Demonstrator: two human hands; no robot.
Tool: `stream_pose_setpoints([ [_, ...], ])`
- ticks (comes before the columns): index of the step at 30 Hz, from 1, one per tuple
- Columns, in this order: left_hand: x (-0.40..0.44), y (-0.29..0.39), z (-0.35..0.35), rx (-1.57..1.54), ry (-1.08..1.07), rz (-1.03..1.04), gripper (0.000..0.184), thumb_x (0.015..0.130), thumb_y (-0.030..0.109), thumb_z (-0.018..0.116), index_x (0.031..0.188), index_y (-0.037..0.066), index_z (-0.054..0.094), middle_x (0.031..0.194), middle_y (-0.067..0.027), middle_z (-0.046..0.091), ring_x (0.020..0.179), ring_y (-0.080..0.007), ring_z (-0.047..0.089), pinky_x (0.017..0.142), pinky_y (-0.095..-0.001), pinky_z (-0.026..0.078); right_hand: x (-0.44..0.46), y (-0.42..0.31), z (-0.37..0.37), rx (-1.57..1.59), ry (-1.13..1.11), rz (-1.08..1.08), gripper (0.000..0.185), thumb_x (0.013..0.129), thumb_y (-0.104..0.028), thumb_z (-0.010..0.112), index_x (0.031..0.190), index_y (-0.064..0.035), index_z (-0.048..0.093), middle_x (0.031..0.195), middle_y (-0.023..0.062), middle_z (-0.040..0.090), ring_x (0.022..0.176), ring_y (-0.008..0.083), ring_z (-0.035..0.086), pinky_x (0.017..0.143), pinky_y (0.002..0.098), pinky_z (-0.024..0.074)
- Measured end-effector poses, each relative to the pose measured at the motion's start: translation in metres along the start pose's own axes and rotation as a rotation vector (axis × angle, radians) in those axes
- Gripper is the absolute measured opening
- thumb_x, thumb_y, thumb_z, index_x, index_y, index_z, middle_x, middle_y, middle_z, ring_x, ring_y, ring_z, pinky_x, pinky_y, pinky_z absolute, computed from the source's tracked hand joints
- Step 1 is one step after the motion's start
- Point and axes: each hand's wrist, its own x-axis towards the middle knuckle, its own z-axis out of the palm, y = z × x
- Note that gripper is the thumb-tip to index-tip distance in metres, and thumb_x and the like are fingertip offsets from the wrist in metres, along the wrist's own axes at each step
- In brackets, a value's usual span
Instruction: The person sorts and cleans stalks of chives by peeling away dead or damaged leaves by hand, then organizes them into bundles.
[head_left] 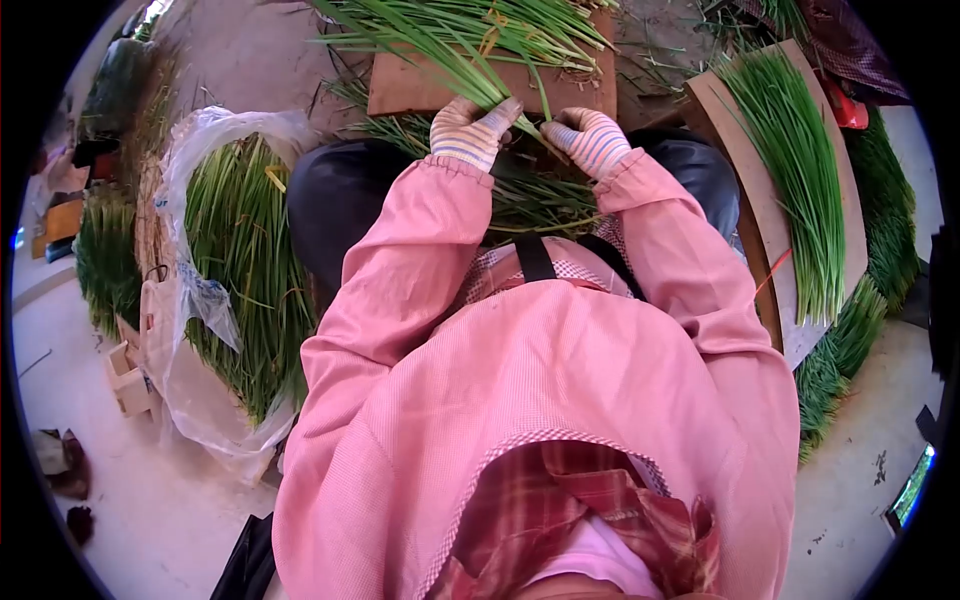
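Observation:
Both my hands wear striped gloves and are close together at the near edge of a brown board (400, 88). My left hand (468, 135) is closed around a small bunch of garlic chives (478, 85), whose leaves fan up and to the left. Just right of it, my right hand (590, 140) pinches a single chive leaf (544, 98) near the lower ends of the bunch. On the board behind lies a pile of chives (560, 30), with a yellowish tie across it. Loose green trimmings (540, 200) lie in my lap, below the hands.
An open clear plastic bag (185, 300) full of chives (245, 270) stands at my left. At my right, a slanted board (740, 150) carries a neat chive bundle (790, 180). More bundles (840, 345) lie beyond it. A small wooden stool (128, 378) stands at far left.

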Motion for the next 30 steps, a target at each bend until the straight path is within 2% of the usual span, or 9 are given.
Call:
stream_pose_setpoints([
  [6,0.021,0.047,-0.026,0.056,0.158,0.197,0.022,0.069,0.019,0.068,0.085,0.006,0.059,0.068,-0.0015,0.058,0.05,-0.0096,0.05,0.043,-0.0203,0.04,-0.018,0.027,-0.022,-0.689,0.097,-0.036,0.032,0.068,-0.032,0.061,0.076,-0.0014,0.059,0.063,0.0115,0.056,0.057,0.0171,0.052,0.057,0.0277,0.0425],
  [9,0.036,0.077,-0.048,-0.014,-0.106,0.262,0.026,0.071,0.016,0.065,0.092,0.005,0.057,0.08,-0.0045,0.057,0.061,-0.0129,0.053,0.051,-0.0243,0.043,-0.028,0.041,-0.027,-0.772,-0.255,0.015,0.03,0.071,-0.033,0.06,0.075,-0.0026,0.059,0.061,0.0089,0.055,0.057,0.0155,0.052,0.055,0.0276,0.0424],
  [11,0.037,0.083,-0.049,-0.117,-0.262,0.234,0.026,0.072,0.014,0.064,0.094,0.004,0.056,0.081,-0.0058,0.057,0.064,-0.0152,0.054,0.053,-0.0259,0.044,-0.027,0.034,-0.026,-0.416,-0.103,0.085,0.029,0.076,-0.034,0.057,0.08,-0.0047,0.059,0.064,0.006,0.056,0.059,0.0134,0.051,0.053,0.0259,0.0411],
  [14,0.049,0.062,-0.046,-0.301,-0.554,0.126,0.03,0.073,0.01,0.06,0.101,0.0,0.052,0.091,-0.0134,0.055,0.082,-0.0281,0.055,0.065,-0.039,0.048,-0.007,0.016,-0.03,0.807,-0.46,0.192,0.03,0.078,-0.033,0.055,0.093,-0.0064,0.055,0.07,0.0025,0.056,0.061,0.0108,0.051,0.052,0.0212,0.0397],
  [19,0.033,-0.009,-0.021,-0.611,-0.719,-0.153,0.036,0.076,0.017,0.057,0.108,0.005,0.045,0.102,-0.0165,0.052,0.098,-0.032,0.048,0.081,-0.048,0.039,-0.029,-0.029,0.005,0.379,-0.146,0.11,0.02,0.077,-0.024,0.058,0.086,-0.0063,0.058,0.063,0.0006,0.055,0.053,0.0086,0.05,0.048,0.0185,0.0375],
  [22,0.003,-0.036,-0.018,-0.884,-0.356,-0.461,0.033,0.077,0.032,0.052,0.101,0.01,0.048,0.102,-0.0107,0.052,0.098,-0.0289,0.046,0.08,-0.0429,0.039,-0.026,0.002,0.019,0.221,-0.086,-0.039,0.013,0.075,-0.015,0.06,0.082,-0.0049,0.058,0.063,-0.0027,0.051,0.054,0.0046,0.043,0.048,0.018,0.0336],
  [24,0.004,-0.045,-0.006,-0.602,-0.131,-0.535,0.036,0.076,0.034,0.055,0.103,0.011,0.048,0.101,-0.0111,0.052,0.096,-0.0272,0.047,0.076,-0.0398,0.041,-0.03,0.007,0.028,0.315,-0.106,-0.092,0.013,0.075,-0.014,0.06,0.082,-0.004,0.058,0.064,-0.0025,0.052,0.057,0.0044,0.043,0.051,0.0181,0.0345],
  [28,0.013,-0.057,-0.015,-0.374,-0.173,-0.044,0.031,0.075,0.02,0.06,0.101,0.005,0.05,0.1,-0.0122,0.054,0.087,-0.0256,0.055,0.073,-0.0375,0.045,-0.024,0.016,0.03,0.237,-0.02,-0.171,0.013,0.077,-0.012,0.058,0.085,-0.0015,0.056,0.07,-0.0005,0.054,0.062,0.0064,0.046,0.057,0.0202,0.039],
  [30,0.028,-0.035,-0.025,-0.385,-0.048,0.14,0.027,0.079,0.02,0.057,0.1,0.004,0.052,0.089,-0.0073,0.057,0.08,-0.0153,0.053,0.067,-0.028,0.045,-0.014,0.002,0.01,-0.036,0.214,-0.367,0.018,0.071,-0.012,0.062,0.083,-0.0004,0.056,0.072,0.009,0.059,0.065,0.0138,0.053,0.063,0.0238,0.0421],
])
